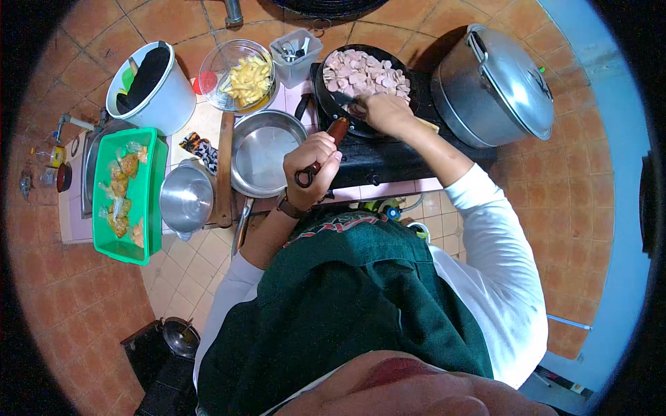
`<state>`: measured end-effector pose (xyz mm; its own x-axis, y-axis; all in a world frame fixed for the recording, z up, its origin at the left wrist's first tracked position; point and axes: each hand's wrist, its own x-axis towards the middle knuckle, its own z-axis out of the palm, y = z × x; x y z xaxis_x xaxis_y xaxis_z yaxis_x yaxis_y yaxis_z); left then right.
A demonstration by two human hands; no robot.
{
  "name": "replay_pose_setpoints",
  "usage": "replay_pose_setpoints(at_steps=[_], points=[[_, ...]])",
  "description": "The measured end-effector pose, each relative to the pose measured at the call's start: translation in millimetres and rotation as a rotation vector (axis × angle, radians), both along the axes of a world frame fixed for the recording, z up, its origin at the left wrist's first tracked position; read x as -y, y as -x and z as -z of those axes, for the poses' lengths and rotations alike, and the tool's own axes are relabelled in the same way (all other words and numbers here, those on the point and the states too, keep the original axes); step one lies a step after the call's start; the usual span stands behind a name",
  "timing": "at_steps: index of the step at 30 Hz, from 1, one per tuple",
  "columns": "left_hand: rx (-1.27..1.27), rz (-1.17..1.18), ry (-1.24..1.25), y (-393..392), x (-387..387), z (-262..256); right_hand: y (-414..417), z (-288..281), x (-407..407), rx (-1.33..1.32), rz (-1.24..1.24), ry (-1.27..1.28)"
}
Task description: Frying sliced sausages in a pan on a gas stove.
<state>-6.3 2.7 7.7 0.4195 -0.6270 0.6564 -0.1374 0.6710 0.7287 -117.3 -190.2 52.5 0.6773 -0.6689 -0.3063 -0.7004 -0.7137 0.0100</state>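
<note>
A dark frying pan point(325, 104) full of thin, pale pink slices point(364, 73), perhaps sausage, sits on a black gas stove point(359, 161). My left hand point(315, 166) is wrapped around the pan's brown handle point(338, 131), which points towards me. Over the pan's near edge, my right hand point(382, 114) grips a spatula point(341, 99). Its dark blade is in among the slices, and my fingers hide much of it. What seems to be its pale wooden end shows beyond my wrist.
Right of the stove rises a large lidded aluminium pot point(484, 88). To the left are a steel pan point(268, 151), a wire basket of yellow pieces point(248, 80), a utensil container point(296, 65), a metal pot point(187, 197), a white bucket point(156, 99) and a green tray point(151, 208) with bagged food.
</note>
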Motion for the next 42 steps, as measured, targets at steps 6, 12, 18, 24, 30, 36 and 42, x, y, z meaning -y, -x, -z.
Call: replay_pose_setpoints(at_steps=[6, 12, 18, 24, 30, 36, 42], points=[[0.046, -0.054, 0.016, 0.6, 0.1, 1.0, 37.6, 16.1, 52.5, 0.253, 0.149, -0.107], [0.057, -0.017, 0.038, 0.2, -0.6, 0.7, 100.3, 11.8, 100.1, 0.347, 0.198, -0.223], [0.065, 0.026, 0.062, -0.8, 0.5, 4.8, 94.1, -37.5, 77.6, 0.367, 0.221, -0.034], [0.047, -0.015, 0.069, -0.2, 1.6, 4.3, 58.2, -2.0, 76.4, 0.076, 0.079, 0.107], [0.027, -0.023, 0.073, 0.8, 1.5, 4.2, 76.3, 10.8, 42.3, 0.063, -0.097, 0.085], [0.042, -0.009, 0.036, 0.2, -1.8, -0.6, 103.8, -38.1, 51.9, 0.113, -0.167, 0.342], [0.069, -0.021, -0.054, -0.1, -3.6, -0.2, 96.4, -45.9, 117.6, 0.095, -0.365, 0.736]])
